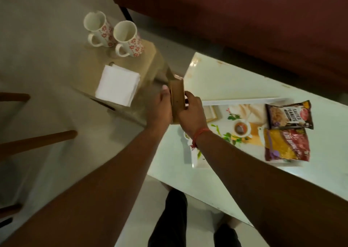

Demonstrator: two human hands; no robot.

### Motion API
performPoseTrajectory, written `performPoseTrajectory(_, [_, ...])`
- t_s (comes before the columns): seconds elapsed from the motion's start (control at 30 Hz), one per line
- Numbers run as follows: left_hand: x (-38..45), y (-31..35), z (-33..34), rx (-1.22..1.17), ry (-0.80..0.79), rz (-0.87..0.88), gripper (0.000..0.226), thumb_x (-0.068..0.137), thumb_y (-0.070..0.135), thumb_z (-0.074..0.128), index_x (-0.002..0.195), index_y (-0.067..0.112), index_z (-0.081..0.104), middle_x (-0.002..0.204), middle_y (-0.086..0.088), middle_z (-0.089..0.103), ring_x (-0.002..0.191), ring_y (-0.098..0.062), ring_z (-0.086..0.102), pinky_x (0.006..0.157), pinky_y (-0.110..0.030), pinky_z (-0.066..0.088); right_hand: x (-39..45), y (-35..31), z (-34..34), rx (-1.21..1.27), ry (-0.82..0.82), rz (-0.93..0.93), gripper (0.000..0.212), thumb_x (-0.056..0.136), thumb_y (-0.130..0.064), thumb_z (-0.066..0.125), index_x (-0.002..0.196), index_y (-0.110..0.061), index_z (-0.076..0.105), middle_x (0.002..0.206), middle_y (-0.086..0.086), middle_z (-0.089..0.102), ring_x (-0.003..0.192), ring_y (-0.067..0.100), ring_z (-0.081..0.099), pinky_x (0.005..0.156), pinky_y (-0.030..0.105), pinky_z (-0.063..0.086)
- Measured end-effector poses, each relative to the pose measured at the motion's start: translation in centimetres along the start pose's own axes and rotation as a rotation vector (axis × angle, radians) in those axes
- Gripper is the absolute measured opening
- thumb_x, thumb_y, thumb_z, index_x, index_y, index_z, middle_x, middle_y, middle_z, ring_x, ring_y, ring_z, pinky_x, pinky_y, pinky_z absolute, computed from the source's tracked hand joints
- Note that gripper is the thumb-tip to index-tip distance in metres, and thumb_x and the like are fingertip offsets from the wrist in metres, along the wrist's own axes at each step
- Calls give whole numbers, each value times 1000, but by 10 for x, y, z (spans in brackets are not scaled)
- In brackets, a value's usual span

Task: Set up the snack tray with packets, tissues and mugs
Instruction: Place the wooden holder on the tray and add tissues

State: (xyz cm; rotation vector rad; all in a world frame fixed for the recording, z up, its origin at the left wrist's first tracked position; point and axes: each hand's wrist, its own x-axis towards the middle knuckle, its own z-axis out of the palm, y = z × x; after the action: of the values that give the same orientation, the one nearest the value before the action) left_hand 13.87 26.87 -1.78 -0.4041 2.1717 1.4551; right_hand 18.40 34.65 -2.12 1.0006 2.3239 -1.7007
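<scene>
I have both hands on a flat brown wooden holder (pixel 178 100), held on edge above the gap between the beige stool (pixel 148 58) and the white table (pixel 235 80). My left hand (pixel 162 105) curls on its near face, and my right hand (pixel 191 111) wraps the far edge. It looks stiff and light, so gripping the edges suits it. The soft white tissue stack (pixel 117 85) would need lifting from underneath. The two floral ceramic mugs (pixel 113 34) look breakable; I'd take them by their handles. The printed tray (pixel 222 126) already carries two snack packets (pixel 288 131).
</scene>
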Motion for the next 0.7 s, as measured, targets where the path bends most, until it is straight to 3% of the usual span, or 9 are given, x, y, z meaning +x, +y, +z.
performPoseTrajectory(0.1, [-30,-20,43,3,-131,-53,63,78,80,27,94,37,70,98,2,74,95,-19,70,90,-51,55,-20,44,-40,-64,43,13,34,94,-35,51,126,-23,56,109,1,56,107,29,57,94,47,50])
performPoseTrajectory(0.17, [-48,-31,62,13,-185,-81,58,80,78,26,90,41,69,100,4,74,97,-18,69,91,-49,55,-31,71,-57,-79,67,36,32,94,-32,53,125,-23,57,101,-12,53,105,28,58,92,48,51])
performPoseTrajectory(0.37, [-65,-55,84,40,-208,-158,54,89,68,25,104,36,66,110,1,71,102,-19,67,95,-49,54,-44,103,-69,-81,41,108,31,95,-33,51,124,-24,57,89,-17,43,105,28,57,93,50,50])
performPoseTrajectory(0.5, [-61,-59,81,86,-185,-137,48,97,61,24,108,35,63,114,-1,69,105,-22,65,97,-49,52,-44,102,-62,-81,30,126,30,96,-31,51,124,-22,57,89,-14,43,104,27,55,94,48,49])
performPoseTrajectory(0.63, [-56,-58,74,80,-173,-154,38,99,58,27,88,42,60,106,4,68,102,-21,66,96,-49,53,-43,100,-51,-107,49,113,35,96,-31,48,128,-18,56,109,4,57,107,26,54,95,47,48])
performPoseTrajectory(0.7, [-55,-58,71,69,-168,-152,36,100,56,28,87,41,58,102,5,66,101,-20,65,96,-49,53,-42,98,-47,-132,52,127,40,96,-29,48,133,-16,53,116,8,58,109,28,54,96,45,47])
